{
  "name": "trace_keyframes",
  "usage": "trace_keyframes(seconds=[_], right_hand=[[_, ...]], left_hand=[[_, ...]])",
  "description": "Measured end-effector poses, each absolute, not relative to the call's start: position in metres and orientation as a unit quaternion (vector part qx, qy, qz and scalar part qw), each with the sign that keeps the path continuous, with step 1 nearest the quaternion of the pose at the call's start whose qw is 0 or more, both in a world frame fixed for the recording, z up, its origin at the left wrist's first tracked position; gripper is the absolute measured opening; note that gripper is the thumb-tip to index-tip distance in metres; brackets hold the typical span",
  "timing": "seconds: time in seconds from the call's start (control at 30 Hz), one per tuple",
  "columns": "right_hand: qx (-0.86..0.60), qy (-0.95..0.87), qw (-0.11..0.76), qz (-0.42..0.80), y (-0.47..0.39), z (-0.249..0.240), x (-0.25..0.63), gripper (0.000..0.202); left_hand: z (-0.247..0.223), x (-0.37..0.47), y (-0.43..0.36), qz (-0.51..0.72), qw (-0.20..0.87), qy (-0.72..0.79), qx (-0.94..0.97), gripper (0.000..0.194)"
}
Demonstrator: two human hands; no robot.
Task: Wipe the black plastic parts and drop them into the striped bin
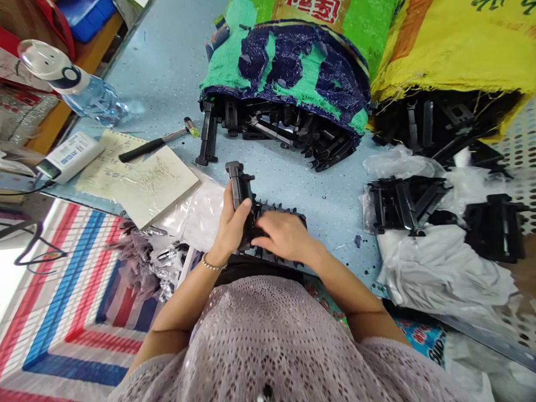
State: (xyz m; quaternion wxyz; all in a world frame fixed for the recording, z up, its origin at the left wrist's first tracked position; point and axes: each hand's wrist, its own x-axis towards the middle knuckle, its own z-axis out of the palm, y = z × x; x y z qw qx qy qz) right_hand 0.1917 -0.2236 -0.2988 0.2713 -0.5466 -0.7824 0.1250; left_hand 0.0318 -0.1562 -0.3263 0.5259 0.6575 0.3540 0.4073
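Observation:
My left hand (233,222) is wrapped round a long black plastic part (239,184), held tilted upright close to my body. My right hand (283,235) is closed at the lower end of that part, its fingertips against it; what they pinch, if anything, is hidden. Beneath and behind my right hand a row of black toothed parts (280,207) lies on the light blue table (335,195). Beyond my hands, more black plastic parts (268,131) spill from the mouth of a green and dark blue woven sack (293,61).
A yellow sack (460,50) with black parts stands at the back right. Black parts (404,201) lie on white plastic bags (444,268) to the right. Leftward are a small hammer (154,146), a notepad (157,187), a white box (71,156) and a water bottle (90,92). A striped bag (75,301) stands lower left.

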Motion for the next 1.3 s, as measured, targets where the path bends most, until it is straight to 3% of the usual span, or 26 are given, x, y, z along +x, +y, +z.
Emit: trace_keyframes(seconds=[0.17,0.27,0.37,0.63,0.83,0.97,1.03,1.1,1.17,1.3], right_hand=[[-0.595,-0.733,0.259,0.205,-0.244,-0.318,0.193,0.036],[-0.669,-0.691,0.239,0.136,-0.258,-0.325,0.215,0.029],[-0.725,-0.652,0.199,0.096,-0.276,-0.336,0.24,0.049],[-0.748,-0.615,0.189,0.167,-0.298,-0.358,0.308,0.052],[-0.767,-0.598,0.196,0.129,-0.301,-0.348,0.339,0.046],[-0.783,-0.535,0.314,0.057,-0.288,-0.325,0.286,0.038],[-0.712,-0.554,0.378,0.206,-0.277,-0.317,0.241,0.037],[-0.612,-0.586,0.376,0.374,-0.263,-0.315,0.198,0.052],[-0.571,-0.567,0.391,0.446,-0.25,-0.319,0.171,0.057],[-0.56,-0.47,0.447,0.515,-0.231,-0.331,0.171,0.046]], left_hand=[[-0.319,0.019,-0.154,0.358,0.46,0.376,0.72,0.069],[-0.316,-0.005,-0.147,0.287,0.401,0.432,0.755,0.076],[-0.325,-0.022,-0.143,0.23,0.384,0.48,0.755,0.074],[-0.37,0.03,-0.167,0.287,0.53,0.435,0.669,0.058],[-0.366,0.021,-0.157,0.287,0.703,0.431,0.488,0.043],[-0.35,0.012,-0.166,0.343,0.71,0.414,0.454,0.041],[-0.342,0.017,-0.176,0.378,0.689,0.405,0.467,0.047],[-0.335,0.022,-0.184,0.401,0.65,0.402,0.506,0.054],[-0.332,0.018,-0.186,0.409,0.587,0.399,0.573,0.056],[-0.341,-0.016,-0.172,0.406,0.366,0.43,0.718,0.046]])
